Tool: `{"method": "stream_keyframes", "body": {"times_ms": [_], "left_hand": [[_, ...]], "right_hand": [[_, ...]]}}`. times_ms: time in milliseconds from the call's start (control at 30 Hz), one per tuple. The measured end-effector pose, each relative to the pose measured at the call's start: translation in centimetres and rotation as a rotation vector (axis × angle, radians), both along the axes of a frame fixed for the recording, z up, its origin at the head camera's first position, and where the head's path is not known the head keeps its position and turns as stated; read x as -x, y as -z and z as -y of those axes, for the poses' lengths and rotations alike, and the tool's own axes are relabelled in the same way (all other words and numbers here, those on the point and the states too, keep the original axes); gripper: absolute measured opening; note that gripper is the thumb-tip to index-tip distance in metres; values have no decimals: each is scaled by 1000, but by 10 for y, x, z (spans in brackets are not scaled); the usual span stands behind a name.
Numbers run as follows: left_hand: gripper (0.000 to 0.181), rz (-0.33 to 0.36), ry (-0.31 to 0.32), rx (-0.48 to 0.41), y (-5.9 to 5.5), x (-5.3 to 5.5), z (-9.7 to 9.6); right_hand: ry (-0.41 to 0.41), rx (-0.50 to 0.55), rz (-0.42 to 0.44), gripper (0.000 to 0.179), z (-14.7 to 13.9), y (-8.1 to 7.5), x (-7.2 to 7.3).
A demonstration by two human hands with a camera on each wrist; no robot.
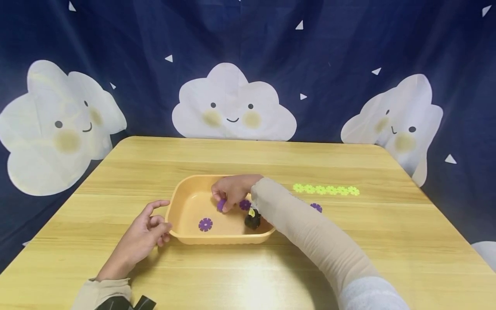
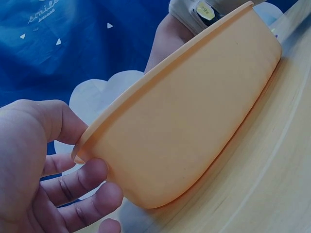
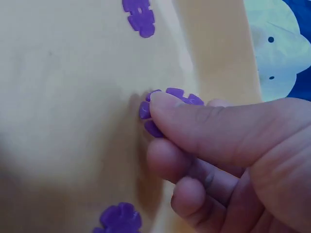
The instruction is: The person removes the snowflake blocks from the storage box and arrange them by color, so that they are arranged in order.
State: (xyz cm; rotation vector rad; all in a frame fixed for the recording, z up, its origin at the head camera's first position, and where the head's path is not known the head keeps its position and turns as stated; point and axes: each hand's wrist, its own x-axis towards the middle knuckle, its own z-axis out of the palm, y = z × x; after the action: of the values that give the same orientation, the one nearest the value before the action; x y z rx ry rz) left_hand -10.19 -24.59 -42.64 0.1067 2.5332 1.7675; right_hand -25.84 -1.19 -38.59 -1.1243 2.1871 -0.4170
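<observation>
A light-orange plastic basin (image 1: 221, 240) stands on the table. My left hand (image 1: 144, 237) holds its left end; in the left wrist view the thumb bends over the rim while other fingers lie against the outer wall (image 2: 170, 131). Inside the basin, my right hand (image 1: 234, 189) pinches a purple flower-shaped snowflake disc (image 3: 153, 127) between thumb and fingers, partly covering it. Another purple disc (image 1: 205, 224) lies on the basin floor toward the front left. A further purple disc (image 1: 245, 204) is just right of the right hand.
A row of several joined yellow-green snowflake discs (image 1: 326, 190) lies on the table right of the basin. One purple disc (image 1: 316, 207) is near it, partly hidden by the right sleeve (image 1: 310, 224). Behind the wooden table (image 1: 248, 157) hangs a dark-blue cloud-patterned curtain (image 1: 240, 38).
</observation>
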Motion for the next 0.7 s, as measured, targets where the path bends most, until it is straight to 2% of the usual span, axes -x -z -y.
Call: {"method": "stream_keyframes", "body": {"times_ms": [300, 433, 700], "left_hand": [[56, -12, 0, 25, -1, -1, 0], [56, -15, 1, 24, -2, -1, 0], [55, -10, 6, 22, -2, -1, 0]], "right_hand": [[-20, 1, -14, 25, -5, -12, -1], [-45, 17, -41, 31, -8, -15, -1], [-11, 38, -7, 40, -19, -22, -1]]}}
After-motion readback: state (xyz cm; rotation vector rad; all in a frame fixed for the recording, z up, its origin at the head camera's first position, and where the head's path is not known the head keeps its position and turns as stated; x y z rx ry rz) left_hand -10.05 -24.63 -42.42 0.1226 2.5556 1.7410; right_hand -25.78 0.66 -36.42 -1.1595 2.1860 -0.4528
